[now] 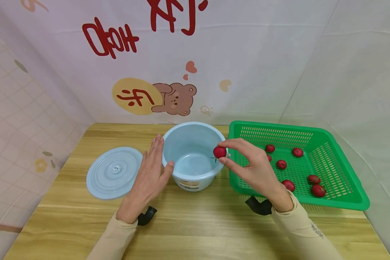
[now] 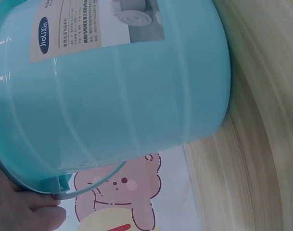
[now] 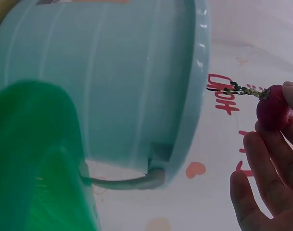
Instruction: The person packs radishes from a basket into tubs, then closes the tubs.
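Observation:
My right hand (image 1: 255, 164) pinches a red radish (image 1: 219, 152) between thumb and fingers, just over the right rim of a light blue bucket (image 1: 195, 182). In the right wrist view the radish (image 3: 273, 108) has a thin withered stem pointing toward the bucket (image 3: 122, 86). With fingers straight, my left hand (image 1: 151, 173) rests against the bucket's left rim. The left wrist view shows its fingers (image 2: 38, 211) by the rim and handle joint. Inside the bucket only small dark specks show on the bottom.
A green plastic basket (image 1: 347, 169) stands on the right with several radishes (image 1: 281, 164) spread in it. The bucket's round blue lid (image 1: 100, 177) lies on the wooden table (image 1: 195, 231) at the left. A printed cloth (image 1: 253, 65) hangs behind the table.

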Available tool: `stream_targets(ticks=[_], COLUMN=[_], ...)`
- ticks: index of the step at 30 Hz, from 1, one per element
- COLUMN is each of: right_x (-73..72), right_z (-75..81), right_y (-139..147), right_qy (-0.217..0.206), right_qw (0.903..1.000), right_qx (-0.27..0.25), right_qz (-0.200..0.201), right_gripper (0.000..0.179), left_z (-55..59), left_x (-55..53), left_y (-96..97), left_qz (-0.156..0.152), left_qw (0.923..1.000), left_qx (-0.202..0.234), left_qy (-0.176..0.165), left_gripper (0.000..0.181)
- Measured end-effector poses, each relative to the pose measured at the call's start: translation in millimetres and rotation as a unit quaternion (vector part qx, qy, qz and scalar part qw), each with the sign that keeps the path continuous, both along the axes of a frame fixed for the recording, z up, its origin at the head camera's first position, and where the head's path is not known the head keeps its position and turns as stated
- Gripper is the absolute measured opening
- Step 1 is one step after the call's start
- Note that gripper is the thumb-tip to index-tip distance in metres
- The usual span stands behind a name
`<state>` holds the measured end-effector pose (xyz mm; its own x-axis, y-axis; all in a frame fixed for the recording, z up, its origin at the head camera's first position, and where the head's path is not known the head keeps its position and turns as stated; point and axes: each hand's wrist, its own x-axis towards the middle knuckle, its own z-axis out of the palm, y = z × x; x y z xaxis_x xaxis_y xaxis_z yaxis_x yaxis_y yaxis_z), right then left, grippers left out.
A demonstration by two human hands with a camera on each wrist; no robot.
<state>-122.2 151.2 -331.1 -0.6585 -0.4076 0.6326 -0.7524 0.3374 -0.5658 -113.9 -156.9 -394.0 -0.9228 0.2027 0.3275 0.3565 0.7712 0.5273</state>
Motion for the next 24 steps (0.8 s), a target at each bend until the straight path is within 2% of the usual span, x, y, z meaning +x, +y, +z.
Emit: stream_targets(ticks=[12, 18, 24], right_x=[-0.2, -1.6, -4.3], right_z=[-15.0, -18.0, -19.1], right_y=[-20, -29, -37], right_qy=[0.011, 0.017, 0.031], right_qw=[0.9992, 0.9987, 0.9962], right_qx=[0.036, 0.045, 0.072], right_qz=[-0.016, -0.015, -0.037], right_gripper=[0.041, 0.04, 0.037], left_z=[1.1, 0.3, 0.1], left_x=[0.0, -0.1, 0.3], left_y=[0.9, 1.2, 1.6], left_qz=[0.002, 0.0, 0.0], left_qw=[1.0, 1.0, 0.9999], left_qx=[0.003, 0.008, 0.009], left_qy=[-0.005, -0.004, -0.005], left_gripper=[0.075, 0.075, 0.075])
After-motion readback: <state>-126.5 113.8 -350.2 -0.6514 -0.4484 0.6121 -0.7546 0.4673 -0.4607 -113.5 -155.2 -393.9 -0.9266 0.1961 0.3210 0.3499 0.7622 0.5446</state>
